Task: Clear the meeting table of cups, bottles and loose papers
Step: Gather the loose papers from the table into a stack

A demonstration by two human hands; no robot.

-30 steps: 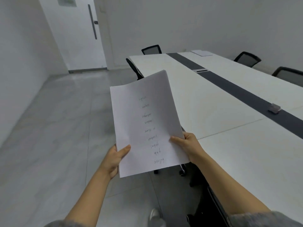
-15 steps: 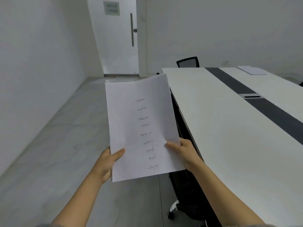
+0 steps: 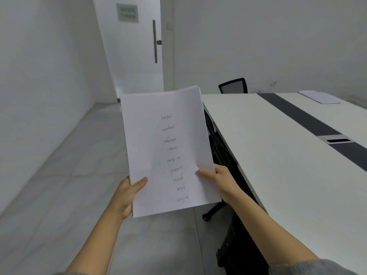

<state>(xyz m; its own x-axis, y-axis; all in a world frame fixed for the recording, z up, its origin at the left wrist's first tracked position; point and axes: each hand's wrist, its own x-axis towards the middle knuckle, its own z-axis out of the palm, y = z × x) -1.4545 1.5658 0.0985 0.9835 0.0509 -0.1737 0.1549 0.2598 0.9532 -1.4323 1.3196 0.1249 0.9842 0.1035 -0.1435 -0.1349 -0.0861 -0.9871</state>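
Head view looks down at a sheaf of papers (image 3: 168,151) held up in the centre of the frame, off the table and to the left of its near edge; the top sheet carries 1 column of handwritten words, upside down to the camera, and several sheet edges show at the upper right corner of the sheaf. The left hand (image 3: 127,193) grips the sheaf's lower left edge, thumb lying across the front and the fingers hidden behind; the right hand (image 3: 220,181) pinches the lower right edge the same way, thumb on the front, fingers behind the paper. Both forearms rise from the bottom of the frame, with a grey sleeve (image 3: 309,267) at the lower right corner.

The white meeting table (image 3: 278,175) fills the right side of the frame; a dark strip (image 3: 297,114) runs along its length, with a metal cable port (image 3: 337,139) set into it at the right edge of the frame. 1 loose sheet (image 3: 319,97) lies flat on the table at the upper right, beyond the strip and well apart from the hands. A black mesh chair (image 3: 233,86) stands at the table's far end; another dark chair (image 3: 218,147) sits tucked under the table's near edge, just behind the sheaf. A white door (image 3: 135,62) with a long vertical handle (image 3: 155,41) and a small sign (image 3: 127,12) stands at the upper centre; grey floor tiles (image 3: 59,195) fill the lower left.
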